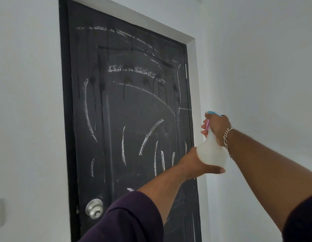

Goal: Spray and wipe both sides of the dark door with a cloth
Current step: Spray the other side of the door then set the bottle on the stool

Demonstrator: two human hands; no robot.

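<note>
Spraying is underway: the right hand [217,127] is squeezing the spray bottle [211,151] trigger, its grip curled round the neck, left hand [200,165] cupping the base, at 3 o'clock of the chalk-streaked dark door [127,109]; drips showing, wiping pending, no cloth visible

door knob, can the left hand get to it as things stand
Probably not right away: the left hand supports the spray bottle from below. The door knob itself stands uncovered lower left.
</note>
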